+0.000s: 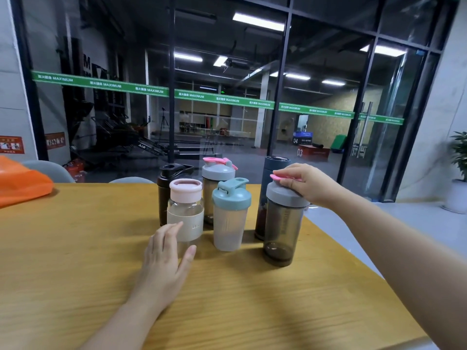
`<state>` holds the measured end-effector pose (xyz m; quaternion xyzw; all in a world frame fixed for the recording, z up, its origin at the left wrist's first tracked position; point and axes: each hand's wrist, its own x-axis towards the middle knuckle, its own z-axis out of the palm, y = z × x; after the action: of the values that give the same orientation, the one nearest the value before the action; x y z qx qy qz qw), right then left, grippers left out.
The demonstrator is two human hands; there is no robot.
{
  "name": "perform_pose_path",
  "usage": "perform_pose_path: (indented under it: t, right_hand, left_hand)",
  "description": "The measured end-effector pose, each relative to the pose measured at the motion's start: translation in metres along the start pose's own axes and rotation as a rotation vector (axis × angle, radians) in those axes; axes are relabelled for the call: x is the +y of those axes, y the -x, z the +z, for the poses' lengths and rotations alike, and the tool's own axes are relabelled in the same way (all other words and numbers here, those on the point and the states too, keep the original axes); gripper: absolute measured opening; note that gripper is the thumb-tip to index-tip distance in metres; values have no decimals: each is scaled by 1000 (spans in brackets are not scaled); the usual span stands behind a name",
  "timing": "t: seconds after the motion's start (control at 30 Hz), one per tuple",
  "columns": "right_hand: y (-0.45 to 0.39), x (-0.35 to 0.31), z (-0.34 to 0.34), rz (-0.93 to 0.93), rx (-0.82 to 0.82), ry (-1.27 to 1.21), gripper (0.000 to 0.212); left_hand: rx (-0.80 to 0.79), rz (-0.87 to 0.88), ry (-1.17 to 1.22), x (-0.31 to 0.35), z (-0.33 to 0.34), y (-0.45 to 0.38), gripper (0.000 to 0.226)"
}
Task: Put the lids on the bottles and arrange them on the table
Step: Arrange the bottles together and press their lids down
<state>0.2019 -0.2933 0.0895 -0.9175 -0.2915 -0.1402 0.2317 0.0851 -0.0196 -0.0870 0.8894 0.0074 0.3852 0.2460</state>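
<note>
A: Where are the bottles standing?

B: Six of them are clustered at the centre of the frame, on the wooden worktop [75, 248], all upright with lids on. At the front right is a smoky bottle [281, 231] with a grey lid [283, 195] and a pink flap [283, 178].

A: And the right hand?

B: The right hand [307, 184] comes in from the right edge and rests on top of that grey lid, its fingers curled over the pink flap and pinching it.

A: What about the left hand?

B: The left hand [164, 258] lies low in the centre of the frame, fingers straight and spread, holding nothing. Its fingertips are just beside, maybe touching, the clear bottle [185, 218] with the pale pink lid [185, 189]; I cannot tell which.

A: The rest of the group?

B: Right of the clear one stands a frosted bottle [228, 226] with a teal lid [231, 194]. Behind it is a second grey-lidded bottle [217, 183] with a pink flap. At the back left is a black bottle [164, 188], and behind the held bottle stands a tall dark blue flask [269, 188].

A: Anything else on the worktop?

B: An orange bag [20, 183] at the left edge, well apart from the bottles. A glass wall [227, 72] with a green stripe fills the upper frame, and a potted plant [458, 173] sits at the far right.
</note>
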Motion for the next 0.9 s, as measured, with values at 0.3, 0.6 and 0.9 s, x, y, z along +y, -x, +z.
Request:
perform_pose_path:
  t: [0.3, 0.6, 0.9]
  right_hand:
    - [0, -1, 0, 43, -6, -75, 36]
    - [-4, 13, 24, -41, 229, -37, 32]
    - [-8, 17, 28, -17, 267, -1, 31]
  left_hand:
    - [47, 50, 32, 4, -3, 0, 59]
    - [255, 268, 21, 47, -26, -84, 42]
    - [-157, 67, -396, 54, -20, -197, 66]
